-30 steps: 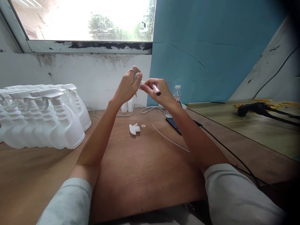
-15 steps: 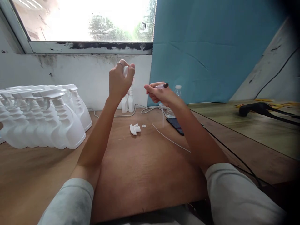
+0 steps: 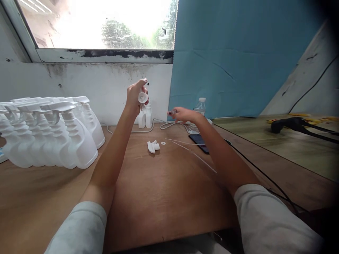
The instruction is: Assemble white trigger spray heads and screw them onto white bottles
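My left hand (image 3: 135, 94) is raised in front of the wall, its fingers wrapped round a white trigger sprayer head (image 3: 143, 97) whose round open underside faces me. Lower and to the right, my right hand (image 3: 182, 114) is closed on a pen (image 3: 172, 113), seen nearly end-on and slightly blurred. On the table below lie a loose white sprayer part (image 3: 153, 146) and a small white ring (image 3: 163, 143). Two thin white tubes (image 3: 194, 154) are to their right, one reaching over the phone (image 3: 199, 143) under my right forearm.
White spray bottles (image 3: 79, 144) stand in rows at the left. Two more white bottles (image 3: 148, 116) are by the wall, behind my left hand. A clear plastic bottle (image 3: 194, 127), a white cable (image 3: 169, 124) and a black cable (image 3: 254, 164) occupy the right side.
My left hand has lowered slightly and turned, showing the sprayer head's underside. My right hand has moved down with the pen. A second thin tube has appeared above the first.
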The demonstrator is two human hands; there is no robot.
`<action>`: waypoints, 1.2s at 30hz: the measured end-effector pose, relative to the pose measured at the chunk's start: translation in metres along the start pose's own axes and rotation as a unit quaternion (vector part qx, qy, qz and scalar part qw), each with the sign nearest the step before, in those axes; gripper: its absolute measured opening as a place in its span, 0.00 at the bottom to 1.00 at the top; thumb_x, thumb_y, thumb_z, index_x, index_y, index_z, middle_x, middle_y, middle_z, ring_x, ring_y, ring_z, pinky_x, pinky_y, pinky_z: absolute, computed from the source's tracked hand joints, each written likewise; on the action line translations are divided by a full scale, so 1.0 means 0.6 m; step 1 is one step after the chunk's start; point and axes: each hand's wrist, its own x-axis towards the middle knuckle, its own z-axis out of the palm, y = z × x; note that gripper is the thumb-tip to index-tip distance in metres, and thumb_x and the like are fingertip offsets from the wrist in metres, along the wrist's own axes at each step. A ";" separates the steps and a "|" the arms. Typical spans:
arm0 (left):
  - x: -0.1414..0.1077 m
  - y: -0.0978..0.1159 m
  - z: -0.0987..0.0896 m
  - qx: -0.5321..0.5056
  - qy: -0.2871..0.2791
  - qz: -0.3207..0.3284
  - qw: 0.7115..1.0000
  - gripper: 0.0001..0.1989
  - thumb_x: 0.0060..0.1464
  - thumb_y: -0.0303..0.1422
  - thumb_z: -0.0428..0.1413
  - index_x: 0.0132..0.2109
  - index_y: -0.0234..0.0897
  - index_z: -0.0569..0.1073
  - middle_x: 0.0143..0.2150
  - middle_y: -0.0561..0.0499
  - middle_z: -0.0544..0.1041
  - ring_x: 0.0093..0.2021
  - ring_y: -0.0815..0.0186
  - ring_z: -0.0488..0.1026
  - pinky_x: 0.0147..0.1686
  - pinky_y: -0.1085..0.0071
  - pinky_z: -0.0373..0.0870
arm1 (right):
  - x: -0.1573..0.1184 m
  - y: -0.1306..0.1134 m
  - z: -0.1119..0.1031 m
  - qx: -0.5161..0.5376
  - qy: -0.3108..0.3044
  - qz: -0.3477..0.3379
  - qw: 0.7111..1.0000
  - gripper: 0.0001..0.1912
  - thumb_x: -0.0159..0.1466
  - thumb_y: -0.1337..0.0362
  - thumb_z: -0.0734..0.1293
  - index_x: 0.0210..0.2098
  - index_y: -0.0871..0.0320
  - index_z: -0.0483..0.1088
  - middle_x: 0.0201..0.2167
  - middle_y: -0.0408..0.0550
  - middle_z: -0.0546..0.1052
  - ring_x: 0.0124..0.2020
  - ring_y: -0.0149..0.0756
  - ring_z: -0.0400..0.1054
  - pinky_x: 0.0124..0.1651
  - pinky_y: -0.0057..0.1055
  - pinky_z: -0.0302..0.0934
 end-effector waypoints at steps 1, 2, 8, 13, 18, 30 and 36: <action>0.004 -0.009 -0.002 -0.007 0.007 -0.017 1.000 0.17 0.53 0.36 0.55 0.22 0.38 0.57 0.14 0.57 0.59 0.12 0.73 0.59 0.11 0.75 0.50 | -0.011 -0.012 -0.007 0.041 0.016 -0.027 0.999 0.27 0.67 0.42 0.57 0.47 0.62 0.64 0.32 0.54 0.74 0.28 0.35 0.72 0.29 0.30 0.67; 0.007 -0.019 -0.005 -0.012 0.014 -0.037 0.999 0.17 0.52 0.35 0.55 0.22 0.38 0.58 0.14 0.57 0.59 0.12 0.74 0.59 0.11 0.75 0.51 | -0.025 -0.025 -0.013 0.088 0.024 -0.058 0.994 0.30 0.68 0.41 0.51 0.50 0.60 0.63 0.30 0.51 0.74 0.26 0.33 0.71 0.28 0.29 0.67; 0.018 -0.072 -0.012 -0.007 0.047 -0.133 0.990 0.11 0.46 0.33 0.56 0.23 0.37 0.60 0.15 0.57 0.59 0.13 0.74 0.59 0.11 0.77 0.54 | -0.103 -0.099 -0.017 0.276 0.057 -0.314 0.907 0.18 0.64 0.48 0.65 0.37 0.59 0.69 0.26 0.45 0.71 0.23 0.29 0.66 0.21 0.26 0.62; 0.012 -0.087 -0.003 0.030 0.074 -0.138 0.987 0.09 0.43 0.32 0.56 0.23 0.36 0.62 0.16 0.57 0.58 0.13 0.73 0.57 0.11 0.75 0.54 | -0.093 -0.106 0.007 0.255 0.066 -0.333 0.905 0.10 0.60 0.63 0.70 0.34 0.57 0.63 0.26 0.44 0.74 0.22 0.29 0.68 0.21 0.27 0.63; 0.004 -0.083 0.006 0.044 0.096 -0.132 0.986 0.10 0.43 0.31 0.56 0.22 0.36 0.62 0.17 0.56 0.58 0.13 0.73 0.57 0.12 0.75 0.55 | -0.070 -0.091 0.025 0.164 0.138 -0.333 0.918 0.07 0.59 0.64 0.69 0.29 0.59 0.65 0.24 0.44 0.73 0.21 0.27 0.64 0.19 0.25 0.59; 0.007 -0.075 0.014 0.009 0.209 -0.031 0.977 0.13 0.50 0.29 0.52 0.22 0.37 0.57 0.17 0.59 0.54 0.14 0.76 0.54 0.14 0.77 0.52 | -0.061 -0.092 0.057 -0.149 0.249 -0.470 0.833 0.08 0.67 0.66 0.58 0.30 0.56 0.56 0.28 0.46 0.65 0.28 0.33 0.58 0.32 0.30 0.51; 0.008 -0.063 0.010 0.012 0.195 -0.013 0.981 0.14 0.51 0.29 0.52 0.22 0.38 0.56 0.17 0.59 0.55 0.13 0.76 0.55 0.15 0.77 0.53 | -0.050 -0.090 0.071 -0.007 0.255 -0.454 0.854 0.09 0.67 0.63 0.60 0.30 0.56 0.59 0.31 0.46 0.69 0.32 0.33 0.62 0.37 0.31 0.57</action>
